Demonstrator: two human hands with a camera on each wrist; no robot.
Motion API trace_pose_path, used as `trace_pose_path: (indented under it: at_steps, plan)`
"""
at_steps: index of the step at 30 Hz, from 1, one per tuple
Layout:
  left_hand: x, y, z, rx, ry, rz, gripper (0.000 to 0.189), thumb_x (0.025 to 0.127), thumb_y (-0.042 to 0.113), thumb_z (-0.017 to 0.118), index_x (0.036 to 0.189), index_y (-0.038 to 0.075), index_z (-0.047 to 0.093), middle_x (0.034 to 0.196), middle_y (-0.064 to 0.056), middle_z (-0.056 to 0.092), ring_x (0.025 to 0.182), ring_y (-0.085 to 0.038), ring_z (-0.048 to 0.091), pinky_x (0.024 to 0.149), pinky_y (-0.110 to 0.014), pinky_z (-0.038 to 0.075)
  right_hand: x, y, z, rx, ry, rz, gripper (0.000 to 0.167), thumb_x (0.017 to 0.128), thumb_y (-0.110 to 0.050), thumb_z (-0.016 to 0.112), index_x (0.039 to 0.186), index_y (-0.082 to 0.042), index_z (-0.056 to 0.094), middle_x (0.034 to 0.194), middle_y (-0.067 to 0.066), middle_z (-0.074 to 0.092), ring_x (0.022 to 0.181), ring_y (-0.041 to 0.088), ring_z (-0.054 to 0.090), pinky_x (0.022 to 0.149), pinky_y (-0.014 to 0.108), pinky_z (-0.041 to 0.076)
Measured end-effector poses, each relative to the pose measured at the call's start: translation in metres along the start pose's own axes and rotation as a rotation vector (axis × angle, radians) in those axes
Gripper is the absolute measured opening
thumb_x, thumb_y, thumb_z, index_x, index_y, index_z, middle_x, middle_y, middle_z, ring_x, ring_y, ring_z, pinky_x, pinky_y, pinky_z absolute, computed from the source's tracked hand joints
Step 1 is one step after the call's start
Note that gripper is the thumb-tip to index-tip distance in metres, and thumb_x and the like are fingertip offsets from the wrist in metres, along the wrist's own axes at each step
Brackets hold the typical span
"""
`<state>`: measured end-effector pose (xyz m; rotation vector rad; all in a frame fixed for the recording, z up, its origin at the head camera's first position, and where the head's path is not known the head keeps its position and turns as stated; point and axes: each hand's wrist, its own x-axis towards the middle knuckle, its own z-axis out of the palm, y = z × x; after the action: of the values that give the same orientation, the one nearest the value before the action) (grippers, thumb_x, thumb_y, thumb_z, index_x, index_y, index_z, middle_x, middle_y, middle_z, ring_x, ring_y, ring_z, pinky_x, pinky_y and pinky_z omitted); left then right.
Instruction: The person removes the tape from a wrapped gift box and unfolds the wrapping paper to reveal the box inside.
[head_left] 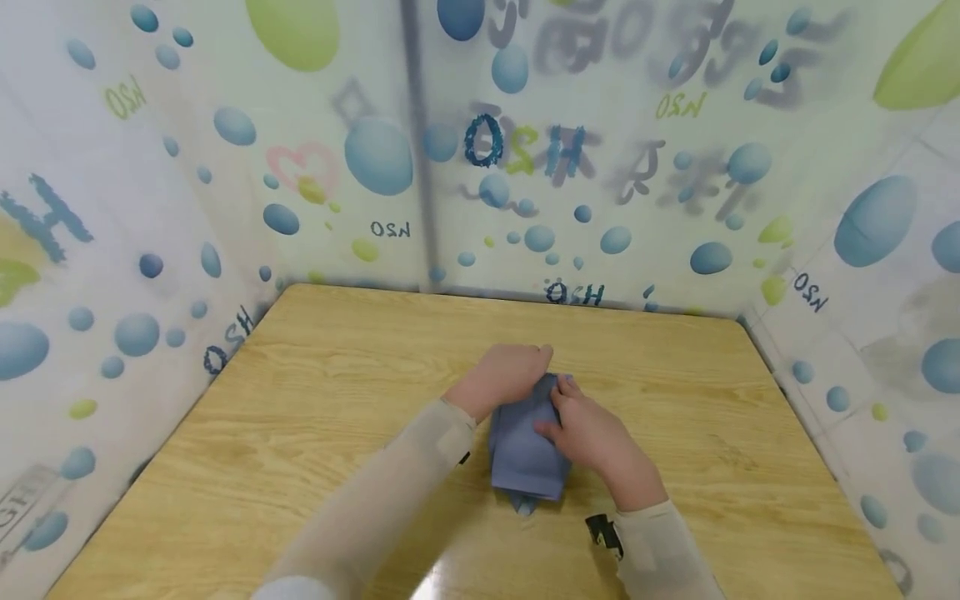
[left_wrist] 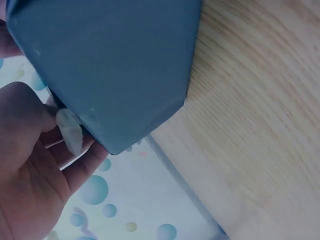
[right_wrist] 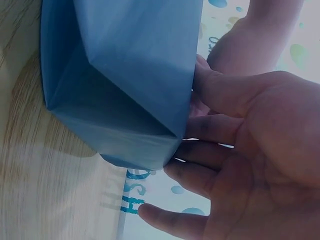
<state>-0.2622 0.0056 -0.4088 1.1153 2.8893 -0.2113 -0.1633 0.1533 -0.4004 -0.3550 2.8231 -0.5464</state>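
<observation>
A blue-grey paper bag point(head_left: 528, 454) with creased, folded sides is held over the middle of the table. My left hand point(head_left: 504, 375) pinches its far edge, thumb and fingers meeting at the paper in the left wrist view. On the bag's right side, my right hand point(head_left: 600, 437) grips the edge, the thumb over the top face and the fingers along the side. The right wrist view shows a deep inward fold point(right_wrist: 115, 100) in the bag's side. Below the near edge sticks out a small pointed blue piece point(head_left: 523, 503). Whether the bag holds anything is hidden.
The wooden table point(head_left: 315, 367) spreads to both sides of my hands. Walls point(head_left: 645, 192) printed with blue and green bubbles and letters close it in at the back, left and right. A small black device point(head_left: 604, 535) sits by my right wrist.
</observation>
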Motion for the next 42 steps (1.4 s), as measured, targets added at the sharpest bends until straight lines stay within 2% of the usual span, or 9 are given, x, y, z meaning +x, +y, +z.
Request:
trace_pose_path:
  at_steps: [6, 9, 15, 21, 28, 31, 34, 38, 42]
  plan:
    - [0.006, -0.007, -0.002, -0.139, 0.008, -0.091, 0.044, 0.112, 0.016, 0.053, 0.155, 0.013, 0.046, 0.131, -0.005, 0.074, 0.105, -0.019, 0.074, 0.084, -0.034, 0.062, 0.001, -0.001, 0.0, -0.016, -0.011, -0.003, 0.071, 0.107, -0.031, 0.066, 0.157, 0.012, 0.04, 0.173, 0.03, 0.024, 0.162, 0.044, 0.024, 0.125, 0.059, 0.037]
    - [0.004, -0.01, -0.008, -0.191, 0.055, -0.147, 0.036, 0.111, 0.014, 0.052, 0.147, 0.015, 0.051, 0.122, -0.004, 0.076, 0.094, -0.019, 0.074, 0.077, -0.035, 0.061, 0.001, -0.002, -0.001, -0.017, -0.012, 0.003, 0.071, 0.107, -0.031, 0.066, 0.158, 0.011, 0.039, 0.173, 0.029, 0.023, 0.162, 0.044, 0.024, 0.125, 0.059, 0.037]
    - [-0.006, -0.016, -0.017, -0.289, 0.146, -0.283, 0.031, 0.11, 0.016, 0.054, 0.14, 0.017, 0.056, 0.121, -0.003, 0.075, 0.091, -0.019, 0.074, 0.072, -0.034, 0.06, -0.001, -0.002, -0.003, -0.014, -0.013, 0.015, 0.07, 0.107, -0.03, 0.066, 0.158, 0.011, 0.04, 0.173, 0.03, 0.023, 0.162, 0.045, 0.024, 0.125, 0.059, 0.036]
    - [-0.029, -0.013, -0.021, -0.431, 0.143, -0.383, 0.039, 0.106, 0.011, 0.057, 0.145, 0.012, 0.055, 0.122, -0.007, 0.074, 0.084, -0.018, 0.069, 0.067, -0.032, 0.055, 0.0, -0.001, -0.002, -0.017, -0.011, 0.014, 0.07, 0.107, -0.031, 0.066, 0.158, 0.01, 0.04, 0.173, 0.029, 0.024, 0.162, 0.045, 0.025, 0.125, 0.059, 0.036]
    - [-0.068, 0.003, -0.003, -0.512, 0.045, -0.497, 0.062, 0.112, 0.043, 0.052, 0.15, -0.006, 0.051, 0.139, -0.023, 0.068, 0.12, -0.036, 0.071, 0.096, -0.048, 0.06, 0.001, 0.0, -0.002, -0.005, 0.012, 0.02, 0.069, 0.106, -0.032, 0.068, 0.157, 0.008, 0.044, 0.173, 0.027, 0.029, 0.161, 0.043, 0.03, 0.125, 0.059, 0.037]
    - [-0.084, 0.009, 0.006, -0.605, -0.006, -0.536, 0.063, 0.108, 0.05, 0.056, 0.135, -0.007, 0.064, 0.121, -0.021, 0.074, 0.102, -0.032, 0.074, 0.083, -0.046, 0.061, 0.004, 0.0, -0.004, -0.036, 0.053, 0.028, 0.069, 0.102, -0.037, 0.073, 0.153, 0.005, 0.052, 0.169, 0.025, 0.04, 0.155, 0.043, 0.042, 0.119, 0.059, 0.045]
    - [-0.097, 0.015, 0.011, -0.723, -0.034, -0.543, 0.061, 0.103, 0.055, 0.064, 0.121, -0.004, 0.07, 0.096, -0.012, 0.073, 0.077, -0.024, 0.067, 0.064, -0.039, 0.052, 0.007, 0.002, -0.006, -0.056, 0.105, 0.025, 0.071, 0.098, -0.039, 0.078, 0.151, 0.001, 0.056, 0.164, 0.023, 0.046, 0.149, 0.044, 0.049, 0.116, 0.065, 0.046]
    - [-0.106, 0.022, 0.016, -0.785, -0.046, -0.518, 0.067, 0.099, 0.059, 0.069, 0.124, -0.003, 0.069, 0.088, -0.006, 0.068, 0.07, -0.019, 0.06, 0.06, -0.034, 0.046, 0.011, 0.008, -0.007, -0.022, 0.108, -0.016, 0.077, 0.098, -0.037, 0.079, 0.159, -0.003, 0.046, 0.168, 0.024, 0.04, 0.154, 0.046, 0.042, 0.117, 0.08, 0.031]
    - [-0.107, 0.022, 0.021, -0.746, -0.029, -0.514, 0.06, 0.099, 0.059, 0.068, 0.118, 0.002, 0.072, 0.085, -0.004, 0.069, 0.069, -0.018, 0.06, 0.058, -0.034, 0.045, 0.012, 0.017, -0.004, -0.007, 0.077, -0.011, 0.082, 0.099, -0.044, 0.074, 0.163, -0.005, 0.041, 0.17, 0.022, 0.038, 0.156, 0.045, 0.039, 0.116, 0.088, 0.018]
